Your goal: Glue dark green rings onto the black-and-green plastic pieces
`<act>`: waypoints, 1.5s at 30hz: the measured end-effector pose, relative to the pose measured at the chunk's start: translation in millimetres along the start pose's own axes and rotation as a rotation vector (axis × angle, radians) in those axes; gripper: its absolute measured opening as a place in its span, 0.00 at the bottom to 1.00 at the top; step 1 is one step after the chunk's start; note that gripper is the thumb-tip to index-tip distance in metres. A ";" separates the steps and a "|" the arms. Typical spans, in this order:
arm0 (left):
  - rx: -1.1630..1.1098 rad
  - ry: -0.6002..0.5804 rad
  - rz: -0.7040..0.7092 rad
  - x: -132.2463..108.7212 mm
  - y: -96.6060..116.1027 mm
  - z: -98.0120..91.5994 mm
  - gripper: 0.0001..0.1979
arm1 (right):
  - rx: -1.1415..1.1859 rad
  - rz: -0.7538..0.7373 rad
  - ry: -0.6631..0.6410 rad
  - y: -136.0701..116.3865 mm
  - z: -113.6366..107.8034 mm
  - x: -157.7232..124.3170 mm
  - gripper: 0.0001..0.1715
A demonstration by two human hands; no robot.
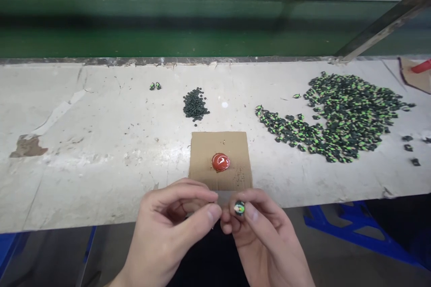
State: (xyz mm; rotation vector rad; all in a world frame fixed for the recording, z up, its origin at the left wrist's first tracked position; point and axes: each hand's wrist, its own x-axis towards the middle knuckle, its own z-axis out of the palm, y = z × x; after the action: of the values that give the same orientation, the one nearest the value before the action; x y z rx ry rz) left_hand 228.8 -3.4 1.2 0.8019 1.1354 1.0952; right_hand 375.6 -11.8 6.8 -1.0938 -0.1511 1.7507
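In front of the table's near edge, my right hand (269,233) pinches a small black piece with green and pale markings (239,207) between thumb and fingers. Close beside it, my left hand (178,224) is closed in a pinch, thumb against fingertip; whatever it grips is too small or hidden to make out. The two hands nearly touch. Just beyond them lies a cardboard square (202,148), bearing a glossy red blob (221,162).
A big pile of black-and-green pieces (350,116) spreads over the right of the worn white table (84,161). Small dark discs (195,105) are heaped at the centre. Two finished-looking pieces (155,86) stand at the left. A green belt (168,27) runs behind.
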 end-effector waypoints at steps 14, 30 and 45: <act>-0.172 -0.097 -0.078 -7.7 -5.7 -2.0 0.09 | -0.112 -0.158 -0.392 11.5 -34.3 14.9 0.13; -0.137 -0.074 -0.052 -11.5 -1.3 7.3 0.10 | -0.500 -0.621 -0.254 5.9 -20.3 2.9 0.20; -0.047 0.017 0.002 -9.2 3.4 9.0 0.15 | -0.547 -0.728 -0.013 6.0 -1.2 -4.8 0.13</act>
State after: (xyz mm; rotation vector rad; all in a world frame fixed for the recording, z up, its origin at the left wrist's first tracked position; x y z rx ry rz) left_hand 236.2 -10.9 9.3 0.7585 1.1193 1.1282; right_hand 372.6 -19.0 5.6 -1.2000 -0.9559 1.0686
